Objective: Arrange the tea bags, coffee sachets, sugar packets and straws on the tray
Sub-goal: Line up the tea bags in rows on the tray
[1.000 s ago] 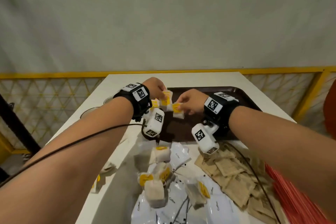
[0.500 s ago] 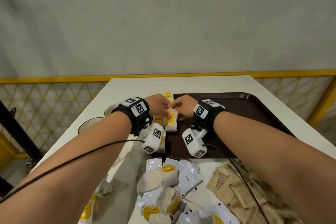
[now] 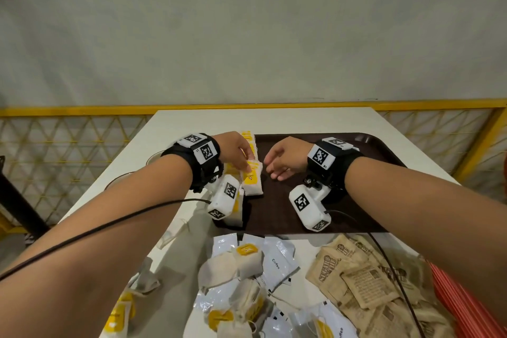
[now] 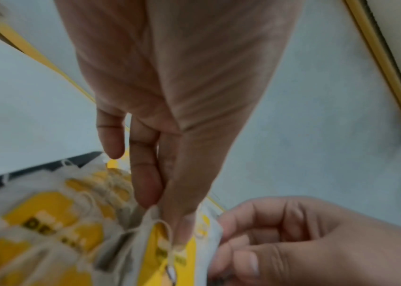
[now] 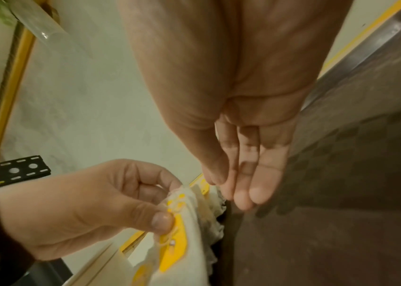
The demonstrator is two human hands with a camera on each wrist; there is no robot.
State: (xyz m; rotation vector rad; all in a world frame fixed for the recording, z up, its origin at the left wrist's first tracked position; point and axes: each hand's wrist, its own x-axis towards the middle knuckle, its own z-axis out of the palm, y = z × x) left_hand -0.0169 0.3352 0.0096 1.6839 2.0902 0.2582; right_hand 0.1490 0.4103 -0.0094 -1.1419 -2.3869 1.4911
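Matt dark brown plastic tray (image 3: 315, 217) showing a fine grid texture, tea bags (image 3: 251, 184) looking like soft gauzy paper, sachets (image 3: 278, 262) shining glossy white, sugar packets (image 3: 365, 282) lying rough brown paper, table (image 3: 263, 121) looking smooth matt white

From my end the head cam looks down and forward over both forearms at the tray (image 3: 384, 151), while each wrist cam sits super close, peering along its palm, and all three share that yellow-tagged tea bag (image 3: 252, 180) by the tray's left edge.

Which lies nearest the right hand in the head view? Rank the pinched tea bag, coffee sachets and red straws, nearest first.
From the right hand:
1. Pinched tea bag, just left of it, on the tray.
2. Coffee sachets, on the table below the tray.
3. Red straws, far lower right.
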